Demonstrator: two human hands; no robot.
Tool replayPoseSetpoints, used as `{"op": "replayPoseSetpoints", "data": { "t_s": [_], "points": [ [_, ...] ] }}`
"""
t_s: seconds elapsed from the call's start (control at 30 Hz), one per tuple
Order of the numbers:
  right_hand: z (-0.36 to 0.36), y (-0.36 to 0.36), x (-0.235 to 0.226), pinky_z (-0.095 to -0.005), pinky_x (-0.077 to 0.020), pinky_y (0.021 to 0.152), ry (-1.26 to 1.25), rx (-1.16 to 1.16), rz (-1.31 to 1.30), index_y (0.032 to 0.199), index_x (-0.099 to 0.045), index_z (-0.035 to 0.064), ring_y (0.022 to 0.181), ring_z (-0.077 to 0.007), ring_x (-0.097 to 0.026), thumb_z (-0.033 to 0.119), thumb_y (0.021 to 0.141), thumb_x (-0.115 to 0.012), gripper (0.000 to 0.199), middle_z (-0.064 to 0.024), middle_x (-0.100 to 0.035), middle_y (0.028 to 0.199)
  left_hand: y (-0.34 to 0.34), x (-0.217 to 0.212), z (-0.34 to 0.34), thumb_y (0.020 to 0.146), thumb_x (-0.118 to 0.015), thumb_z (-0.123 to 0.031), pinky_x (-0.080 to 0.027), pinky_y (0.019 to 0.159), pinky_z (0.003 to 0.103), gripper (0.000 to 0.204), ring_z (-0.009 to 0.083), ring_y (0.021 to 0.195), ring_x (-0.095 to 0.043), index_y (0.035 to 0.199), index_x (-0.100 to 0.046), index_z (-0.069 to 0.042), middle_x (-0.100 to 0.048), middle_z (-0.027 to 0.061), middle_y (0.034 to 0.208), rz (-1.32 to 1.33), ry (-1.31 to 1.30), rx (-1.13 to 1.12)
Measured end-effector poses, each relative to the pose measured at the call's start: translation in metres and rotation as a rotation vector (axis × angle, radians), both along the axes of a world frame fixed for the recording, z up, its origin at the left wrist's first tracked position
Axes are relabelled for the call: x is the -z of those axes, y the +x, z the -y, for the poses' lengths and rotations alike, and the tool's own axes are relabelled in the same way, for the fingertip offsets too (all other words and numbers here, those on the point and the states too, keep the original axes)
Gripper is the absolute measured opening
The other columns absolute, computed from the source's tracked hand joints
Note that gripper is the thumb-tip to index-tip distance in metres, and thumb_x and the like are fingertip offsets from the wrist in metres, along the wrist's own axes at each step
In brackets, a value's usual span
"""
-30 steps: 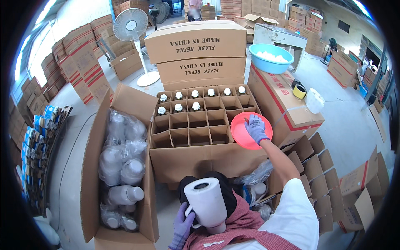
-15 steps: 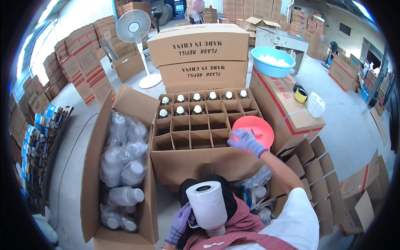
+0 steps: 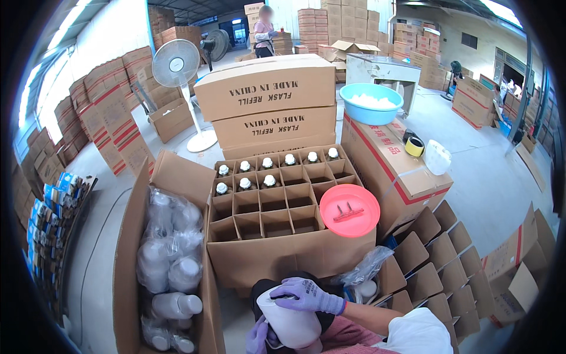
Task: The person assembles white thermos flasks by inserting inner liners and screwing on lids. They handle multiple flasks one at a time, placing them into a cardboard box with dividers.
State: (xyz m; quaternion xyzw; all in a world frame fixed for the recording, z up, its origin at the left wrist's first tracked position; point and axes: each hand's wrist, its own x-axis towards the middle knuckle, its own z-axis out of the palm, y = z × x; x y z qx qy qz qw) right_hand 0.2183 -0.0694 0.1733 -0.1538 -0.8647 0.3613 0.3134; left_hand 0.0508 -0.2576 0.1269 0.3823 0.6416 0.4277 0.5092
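While both hands wear thin purple gloves, the right hand [image 3: 305,295] lies curled over the top rim of a smooth white flask refill [image 3: 290,318], fingers closed around its mouth, and the left hand [image 3: 257,336] cups the same rounded body from below on the near left, its fingers wrapped against the wall; only part of that hand shows, since the vessel and the lower edge cut it off. The refill sits close to the person's chest, near the bottom middle, just in front of a large brown corrugated carton [image 3: 277,206] split by cardboard dividers into square cells. White-capped flasks [image 3: 263,170] fill the far cells, while the near ones look dark. A round salmon-pink plastic lid [image 3: 349,210] with a small handle rests on the carton's right corner. To the left, an open box [image 3: 132,248] holds more white refills in cloudy plastic wrap [image 3: 171,248], their shapes blurred by the film. A crumpled clear bag [image 3: 365,271] lies near right, beside loose divider grids [image 3: 439,265]. Farther right, a blue basin [image 3: 371,102] stands on a sealed carton.
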Motion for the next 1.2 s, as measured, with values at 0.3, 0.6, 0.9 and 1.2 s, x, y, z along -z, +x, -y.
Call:
{"op": "replayPoseSetpoints", "data": {
  "t_s": [0.3,0.6,0.9,1.2],
  "points": [
    [-0.001,0.004,0.003,-0.0416,-0.05,0.089,-0.072,0.065,-0.084,0.101,-0.074,0.0075,0.095,-0.0335,-0.064,0.024,0.089,-0.067,0.022,-0.0134,-0.07,0.096,0.01,0.0,-0.006,0.097,-0.053,-0.042,-0.046,0.096,0.04,0.061,0.0308,0.111,-0.057,0.142,-0.049,-0.001,-0.057,0.0141,0.126,-0.075,0.04,-0.072],
    [0.006,-0.008,-0.004,-0.0423,-0.0503,0.091,0.072,0.008,-0.11,0.095,-0.075,0.0124,0.091,-0.0325,-0.065,0.019,0.088,-0.066,0.013,-0.0113,-0.069,0.088,0.004,0.001,0.014,0.104,-0.046,-0.028,-0.043,0.106,0.036,0.047,0.026,0.123,-0.058,0.139,-0.051,0.002,-0.063,0.0193,0.131,-0.12,0.079,-0.176],
    [0.006,0.006,-0.007,-0.0397,-0.048,0.098,-0.284,0.068,0.003,0.099,-0.074,0.0068,0.105,-0.0312,-0.067,0.007,0.086,-0.06,0.019,-0.0122,-0.074,0.096,-0.174,0.003,-0.008,0.088,-0.07,-0.035,-0.039,0.106,0.046,0.062,0.0388,0.125,-0.05,0.137,-0.051,-0.003,-0.055,0.0199,0.134,-1.02,0.164,-0.754],
    [-0.007,0.003,-0.027,-0.0325,-0.0487,0.085,-0.337,0.022,0.099,0.107,-0.071,0.0024,0.088,-0.0244,-0.064,0.005,0.09,-0.056,0.023,-0.0129,-0.068,0.097,-0.26,0.071,-0.02,0.072,-0.073,-0.06,-0.025,0.112,0.055,0.1,0.0388,0.134,-0.037,0.148,-0.037,-0.006,-0.043,0.0192,0.144,-1.575,-0.036,-0.093]
  ]
}}
